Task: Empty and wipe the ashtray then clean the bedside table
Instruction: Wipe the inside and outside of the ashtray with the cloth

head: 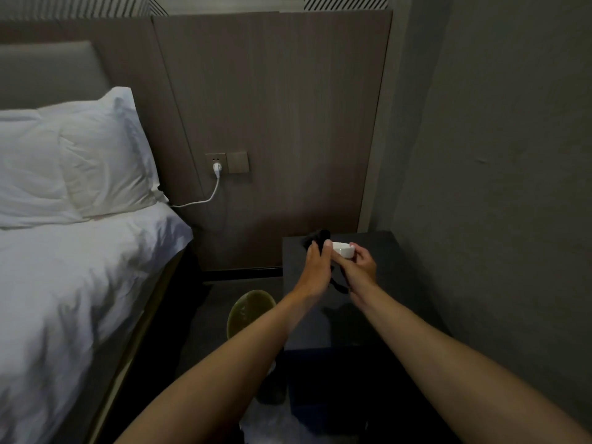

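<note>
A small white round ashtray (344,249) is held above the dark bedside table (397,283), near its back edge. My right hand (360,267) grips the ashtray from the right and below. My left hand (315,264) holds a dark cloth (320,237) bunched against the ashtray's left side; another part of the cloth hangs down between my hands. The ashtray's inside is hidden from me.
A bin with a yellow-green liner (248,310) stands on the floor between the bed (80,299) and the table. A white charger cable (208,195) runs from a wall socket toward the pillow (96,155). The grey wall (496,187) lies close on the right.
</note>
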`<move>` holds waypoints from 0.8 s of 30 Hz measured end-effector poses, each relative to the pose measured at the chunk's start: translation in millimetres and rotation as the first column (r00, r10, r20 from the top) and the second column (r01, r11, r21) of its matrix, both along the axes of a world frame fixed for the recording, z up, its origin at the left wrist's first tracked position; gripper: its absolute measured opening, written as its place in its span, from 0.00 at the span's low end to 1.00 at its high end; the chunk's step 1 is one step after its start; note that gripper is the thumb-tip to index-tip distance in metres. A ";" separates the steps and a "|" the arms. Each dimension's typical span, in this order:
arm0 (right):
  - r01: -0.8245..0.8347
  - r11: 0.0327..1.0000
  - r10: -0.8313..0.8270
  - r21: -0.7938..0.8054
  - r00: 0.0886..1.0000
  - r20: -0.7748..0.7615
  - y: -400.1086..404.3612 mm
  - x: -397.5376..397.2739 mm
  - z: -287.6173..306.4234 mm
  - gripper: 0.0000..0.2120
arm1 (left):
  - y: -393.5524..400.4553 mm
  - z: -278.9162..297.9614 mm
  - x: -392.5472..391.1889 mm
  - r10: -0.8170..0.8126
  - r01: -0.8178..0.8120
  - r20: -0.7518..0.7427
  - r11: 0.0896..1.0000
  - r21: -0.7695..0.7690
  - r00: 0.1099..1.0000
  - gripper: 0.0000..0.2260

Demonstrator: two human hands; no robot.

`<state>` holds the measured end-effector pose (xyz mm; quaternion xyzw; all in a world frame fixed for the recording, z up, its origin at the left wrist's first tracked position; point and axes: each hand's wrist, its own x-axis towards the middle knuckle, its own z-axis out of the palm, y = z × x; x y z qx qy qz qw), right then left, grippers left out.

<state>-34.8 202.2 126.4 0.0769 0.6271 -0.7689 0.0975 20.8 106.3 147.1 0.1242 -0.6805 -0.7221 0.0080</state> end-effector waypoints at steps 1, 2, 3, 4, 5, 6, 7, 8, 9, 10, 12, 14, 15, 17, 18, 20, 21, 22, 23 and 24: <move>-0.035 0.999 0.035 0.010 0.999 -0.019 0.9 -0.5 -0.2 0.37 | -4.8 -1.1 -2.4 0.018 -0.019 0.028 1.000 0.016 0.999 0.46; -0.073 0.997 0.074 0.019 0.996 -0.040 2.1 -0.9 -1.5 0.38 | -8.4 2.7 -2.0 0.045 -0.047 0.057 0.998 0.047 0.997 0.43; -0.114 0.993 0.116 0.034 0.991 -0.059 3.5 -0.4 -1.4 0.38 | -11.2 7.6 -1.0 0.076 -0.084 0.096 0.993 0.080 0.993 0.38; -0.156 0.986 0.159 0.052 0.984 -0.074 4.7 0.0 -1.1 0.37 | -14.7 11.7 -0.4 0.102 -0.117 0.138 0.987 0.106 0.985 0.33; -0.196 0.978 0.201 0.064 0.977 -0.074 5.7 1.3 0.1 0.35 | -18.4 12.9 -1.0 0.114 -0.137 0.176 0.982 0.127 0.978 0.31; -0.237 0.970 0.241 0.058 0.968 -0.072 6.6 3.1 1.6 0.33 | -23.6 11.8 -1.2 0.123 -0.156 0.214 0.977 0.146 0.969 0.31; -0.274 0.961 0.276 0.043 0.959 -0.063 6.7 4.3 2.6 0.31 | -27.9 11.6 0.2 0.135 -0.177 0.237 0.970 0.165 0.962 0.32; -0.306 0.952 0.306 0.019 0.950 -0.053 7.0 6.1 4.2 0.30 | -31.8 10.8 0.1 0.141 -0.189 0.243 0.964 0.188 0.960 0.34; -0.325 0.946 0.324 0.003 0.945 -0.033 6.8 7.9 6.0 0.30 | -35.4 10.0 0.6 0.140 -0.191 0.239 0.960 0.205 0.961 0.35; -0.337 0.942 0.336 -0.010 0.942 -0.013 7.1 9.5 7.7 0.29 | -38.8 10.3 0.7 0.140 -0.192 0.229 0.955 0.225 0.963 0.35; -0.371 0.929 0.371 0.002 0.929 0.000 8.9 12.0 10.7 0.28 | -43.1 14.8 3.4 0.156 -0.207 0.215 0.948 0.242 0.964 0.33; -0.406 0.914 0.406 0.016 0.914 -0.011 10.3 13.3 12.5 0.26 | -44.9 13.8 2.6 0.166 -0.220 0.212 0.938 0.267 0.963 0.32; -0.416 0.909 0.417 0.008 0.909 -0.014 10.8 14.2 13.5 0.26 | -44.7 13.9 2.5 0.170 -0.227 0.214 0.933 0.278 0.962 0.33; -0.441 0.897 0.442 -0.025 0.897 -0.002 11.1 14.8 14.4 0.29 | -47.5 7.0 -1.1 0.153 -0.214 0.216 0.930 0.299 0.964 0.35; -0.462 0.886 0.463 -0.035 0.887 0.012 12.0 14.6 13.7 0.29 | -48.8 6.4 -1.0 0.145 -0.207 0.213 0.928 0.310 0.966 0.34; -0.522 0.852 0.523 -0.024 0.851 0.046 13.7 17.5 15.2 0.25 | -50.8 5.7 0.8 0.154 -0.222 0.233 0.928 0.301 0.960 0.30; -0.551 0.834 0.551 -0.018 0.832 0.066 14.1 19.7 15.6 0.23 | -52.2 3.6 1.4 0.155 -0.226 0.241 0.926 0.303 0.958 0.28; -0.572 0.820 0.572 -0.022 0.817 0.076 13.8 21.8 16.4 0.22 | -53.0 2.2 1.9 0.151 -0.224 0.243 0.924 0.309 0.958 0.25; -0.584 0.811 0.584 -0.028 0.808 0.080 13.3 24.3 17.6 0.23 | -53.6 3.4 3.4 0.154 -0.227 0.249 0.927 0.299 0.956 0.24; -0.585 0.810 0.585 -0.030 0.806 0.086 12.4 25.9 17.9 0.25 | -53.8 3.3 4.0 0.152 -0.222 0.243 0.929 0.295 0.958 0.23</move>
